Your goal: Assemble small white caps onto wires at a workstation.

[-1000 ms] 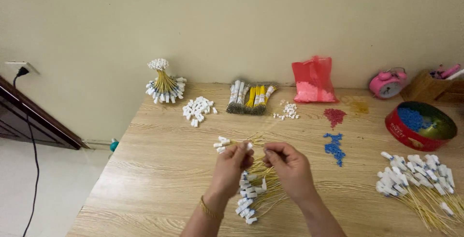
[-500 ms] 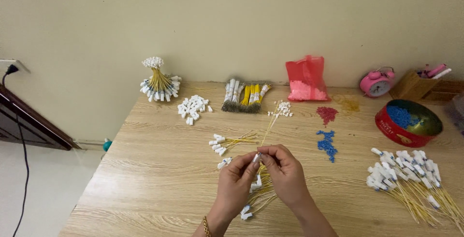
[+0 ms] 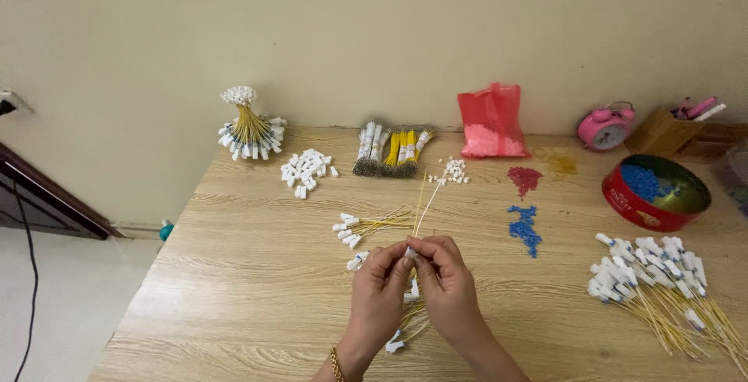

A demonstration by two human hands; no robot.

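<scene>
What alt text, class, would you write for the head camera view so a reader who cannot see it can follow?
Two bare hands, the left hand and the right hand, meet over a wooden table, pinching thin yellow wires at a small white connector. Around them lie wire bundles with white ends, blue beads, a red tin and a pink clock.

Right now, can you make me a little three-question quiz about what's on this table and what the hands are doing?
1. True or false: both hands are pinching the same thin yellow wires near a small white plug.
2. What colour are the beads inside the round red tin? A) blue B) green C) white
3. Fill in: the pink alarm clock stands at the back, right of the ______ plastic bag.

Key: 1 true. 2 A, blue. 3 red.
</scene>
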